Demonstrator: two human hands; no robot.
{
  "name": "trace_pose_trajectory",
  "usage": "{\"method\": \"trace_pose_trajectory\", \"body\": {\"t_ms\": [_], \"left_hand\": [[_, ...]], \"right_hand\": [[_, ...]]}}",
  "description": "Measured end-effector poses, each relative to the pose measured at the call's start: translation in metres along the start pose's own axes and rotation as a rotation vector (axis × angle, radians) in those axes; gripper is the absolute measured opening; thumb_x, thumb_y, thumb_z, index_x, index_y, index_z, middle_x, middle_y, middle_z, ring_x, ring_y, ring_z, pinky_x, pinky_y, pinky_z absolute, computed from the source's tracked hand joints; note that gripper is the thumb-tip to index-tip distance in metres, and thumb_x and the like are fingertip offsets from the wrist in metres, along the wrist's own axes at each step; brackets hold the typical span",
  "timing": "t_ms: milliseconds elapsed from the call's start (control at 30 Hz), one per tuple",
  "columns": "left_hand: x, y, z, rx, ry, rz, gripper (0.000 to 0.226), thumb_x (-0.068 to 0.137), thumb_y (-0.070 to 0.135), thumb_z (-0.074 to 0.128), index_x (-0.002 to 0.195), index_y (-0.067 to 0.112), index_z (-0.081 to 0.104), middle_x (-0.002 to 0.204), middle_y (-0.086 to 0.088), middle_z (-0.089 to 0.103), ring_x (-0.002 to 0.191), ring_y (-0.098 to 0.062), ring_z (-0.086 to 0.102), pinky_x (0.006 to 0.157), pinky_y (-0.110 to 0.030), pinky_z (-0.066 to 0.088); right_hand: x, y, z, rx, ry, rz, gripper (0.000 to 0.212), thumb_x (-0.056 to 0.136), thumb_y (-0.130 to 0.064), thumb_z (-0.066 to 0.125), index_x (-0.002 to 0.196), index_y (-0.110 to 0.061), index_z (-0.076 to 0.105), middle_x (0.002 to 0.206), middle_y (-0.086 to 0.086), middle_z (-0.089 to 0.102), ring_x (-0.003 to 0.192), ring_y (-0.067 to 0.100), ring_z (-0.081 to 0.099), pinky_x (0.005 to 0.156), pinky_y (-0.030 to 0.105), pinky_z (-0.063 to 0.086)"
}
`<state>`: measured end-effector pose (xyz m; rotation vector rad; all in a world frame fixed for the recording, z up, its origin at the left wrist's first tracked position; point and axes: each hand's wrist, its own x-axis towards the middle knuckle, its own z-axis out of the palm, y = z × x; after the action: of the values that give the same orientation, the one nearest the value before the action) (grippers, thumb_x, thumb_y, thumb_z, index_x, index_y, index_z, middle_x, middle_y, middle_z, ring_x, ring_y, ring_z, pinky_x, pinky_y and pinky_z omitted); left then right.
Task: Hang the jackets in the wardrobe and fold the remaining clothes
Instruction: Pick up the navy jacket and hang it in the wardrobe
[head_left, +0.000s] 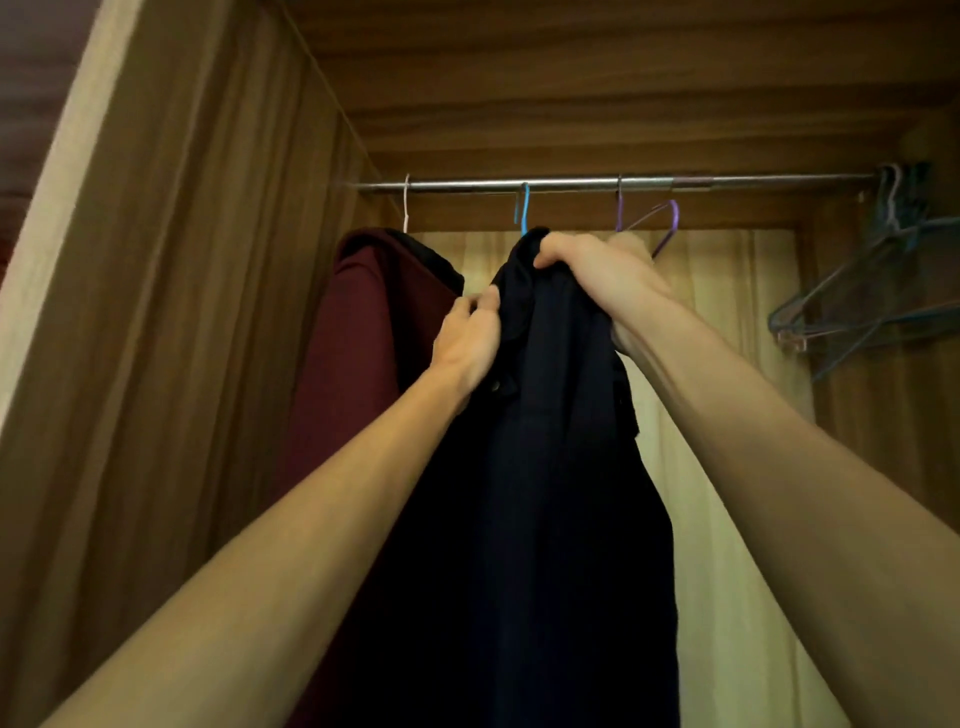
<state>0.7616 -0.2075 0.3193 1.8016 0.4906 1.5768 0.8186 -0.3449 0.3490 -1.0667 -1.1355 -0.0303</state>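
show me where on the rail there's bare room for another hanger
Widest bare stretch of rail: between the purple hanger and the bunched empty hangers at the right end. A shorter gap lies between the white hook and blue hook. Crowded: under the blue hook, where left hand and right hand grip the dark jacket.

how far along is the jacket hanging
Done: the maroon jacket hangs on the rail. In hand: left hand and right hand grip the dark jacket, its blue hanger hooked on the rail. Left: releasing it; no clothes to fold show here.
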Motion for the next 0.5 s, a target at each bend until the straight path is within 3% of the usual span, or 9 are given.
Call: {"method": "trace_pose_trajectory", "body": {"t_ms": [100, 300, 433, 500], "left_hand": [[0.028, 0.007, -0.001, 0.014, -0.063, 0.014, 0.058, 0.094, 0.062, 0.034, 0.138, 0.029, 0.053, 0.131, 0.002, 0.06, 0.121, -0.023, 0.057, 0.109, -0.046, 0.041], [0.074, 0.001, 0.01, 0.094, -0.116, 0.09, 0.067, 0.089, 0.061, 0.042, 0.15, 0.034, 0.036, 0.147, 0.0, 0.051, 0.135, -0.026, 0.047, 0.114, -0.045, 0.037], [0.095, -0.014, 0.017, 0.112, -0.124, 0.128, 0.07, 0.085, 0.063, 0.04, 0.15, 0.039, 0.035, 0.153, 0.001, 0.045, 0.14, -0.025, 0.041, 0.116, -0.046, 0.034], [0.097, -0.021, 0.02, 0.127, -0.136, 0.142, 0.069, 0.086, 0.063, 0.038, 0.151, 0.039, 0.035, 0.151, 0.003, 0.047, 0.14, -0.023, 0.042, 0.116, -0.045, 0.035]], "right_hand": [[0.037, -0.002, 0.011, -0.026, -0.001, -0.031, 0.026, 0.073, -0.02, 0.074, 0.088, -0.008, 0.056, 0.096, 0.013, 0.071, 0.084, 0.026, 0.072, 0.073, 0.036, 0.059], [0.1, -0.008, 0.031, -0.04, 0.019, -0.085, 0.024, 0.071, -0.017, 0.073, 0.088, -0.007, 0.06, 0.09, 0.012, 0.069, 0.077, 0.024, 0.07, 0.066, 0.031, 0.055], [0.128, -0.006, 0.044, -0.073, 0.013, -0.077, 0.023, 0.073, -0.014, 0.07, 0.092, -0.007, 0.059, 0.093, 0.01, 0.068, 0.082, 0.024, 0.07, 0.076, 0.036, 0.059], [0.136, -0.003, 0.047, -0.09, 0.007, -0.059, 0.016, 0.077, -0.01, 0.07, 0.085, -0.01, 0.056, 0.09, 0.01, 0.066, 0.078, 0.023, 0.068, 0.07, 0.034, 0.058]]}}
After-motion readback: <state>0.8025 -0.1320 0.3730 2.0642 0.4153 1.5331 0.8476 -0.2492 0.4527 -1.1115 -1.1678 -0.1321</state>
